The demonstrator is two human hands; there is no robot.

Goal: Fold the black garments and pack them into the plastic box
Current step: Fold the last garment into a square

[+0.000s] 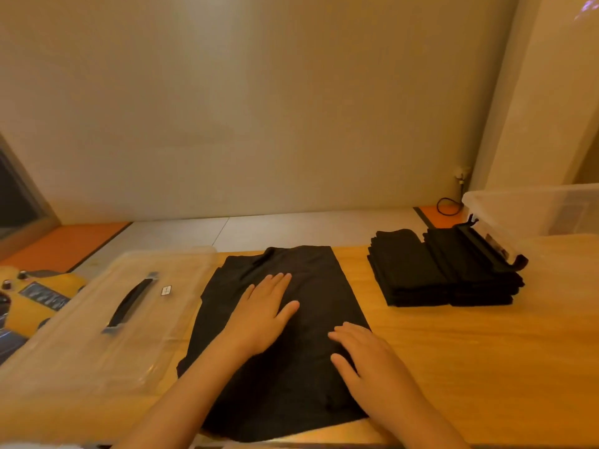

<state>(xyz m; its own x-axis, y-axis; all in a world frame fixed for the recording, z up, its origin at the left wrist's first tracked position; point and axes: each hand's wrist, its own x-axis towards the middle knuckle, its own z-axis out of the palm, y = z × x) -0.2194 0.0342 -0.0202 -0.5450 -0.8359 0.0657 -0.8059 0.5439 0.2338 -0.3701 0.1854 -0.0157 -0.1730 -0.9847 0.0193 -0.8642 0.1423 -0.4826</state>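
**A:** Head view: a black fabric garment [291, 377] is seen spread flat on the light wooden table [453, 367], apparently partway folded.

**B:** Both hands are laid on it. The left hand [259, 314] is pressed flat near the middle, the right hand [366, 361] by the right edge. Fingers are kept straight and nothing is gripped.

**A:** Two stacks of folded black garments [408, 270] are set against the clear plastic box [518, 205] at far right. A clear plastic lid with a black handle [97, 319] is lying to the left.

**B:** Risks to be noted: if the cloth is dragged rather than smoothed, creases could be pushed in and the fold skewed.

**A:** The near hem is close to the table edge, so the garment could be pulled off by a hard sweep.

**B:** And the stacks could be toppled when they are lifted into the box.
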